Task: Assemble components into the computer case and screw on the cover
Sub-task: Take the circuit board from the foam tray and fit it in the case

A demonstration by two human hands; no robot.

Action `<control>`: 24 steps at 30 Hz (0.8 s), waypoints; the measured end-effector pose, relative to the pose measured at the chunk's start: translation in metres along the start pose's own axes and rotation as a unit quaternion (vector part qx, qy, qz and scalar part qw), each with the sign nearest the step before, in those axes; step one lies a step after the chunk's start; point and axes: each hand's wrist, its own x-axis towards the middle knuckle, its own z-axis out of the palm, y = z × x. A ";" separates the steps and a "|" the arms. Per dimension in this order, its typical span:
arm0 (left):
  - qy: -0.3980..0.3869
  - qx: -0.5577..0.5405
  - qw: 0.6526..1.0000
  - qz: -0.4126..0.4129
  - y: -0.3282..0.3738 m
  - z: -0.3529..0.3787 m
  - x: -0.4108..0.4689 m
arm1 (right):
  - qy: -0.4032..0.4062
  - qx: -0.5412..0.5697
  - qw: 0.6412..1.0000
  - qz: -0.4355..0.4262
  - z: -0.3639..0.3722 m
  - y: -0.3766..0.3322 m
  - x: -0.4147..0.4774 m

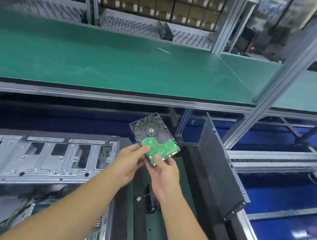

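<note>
Over the narrow green mat (pixel 181 162) between the open computer case (pixel 39 157) and an upright dark side panel (pixel 218 159), a hard drive (pixel 153 134) is held in the air, clear of both. Its green circuit board faces up and its far end tilts up and away from the person. The left hand (pixel 128 163) grasps the near left corner, thumb laid on the board's edge. The right hand (pixel 163 177) pinches the near right corner, thumb on top and fingers curled beneath.

The step in hand looks to be fitting the drive, with the cover work still to come, since the case lies open on its side showing its bare metal tray. The side panel, probably the cover, stands on edge just beside a black foam strip (pixel 192 176). The next move likely calls for carrying the drive left to the case, turning it to suit its bay and sliding it in square. Which bay it belongs in cannot be told, as much of the case is blurred.

A small loose connector (pixel 139 198) lies on the mat below the wrists. Ahead runs a long green bench shelf (pixel 120 63) on a grey aluminium frame (pixel 292 62), carrying only a thin pale sliver. Behind it, racks hold rows of cardboard boxes (pixel 158 4) over perforated metal trays (pixel 129 26). At the right, blue surfaces (pixel 284 197) lie between rails
</note>
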 end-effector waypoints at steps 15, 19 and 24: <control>-0.011 0.121 0.990 -0.077 0.045 -0.158 -0.092 | -0.041 -0.085 0.984 0.148 0.066 0.090 -0.112; -0.120 0.131 0.968 -0.175 0.050 -0.206 -0.108 | -0.065 -0.101 0.973 0.199 0.070 0.117 -0.139; -0.175 0.118 0.953 -0.218 0.033 -0.227 -0.121 | -0.086 -0.159 0.954 0.240 0.062 0.128 -0.156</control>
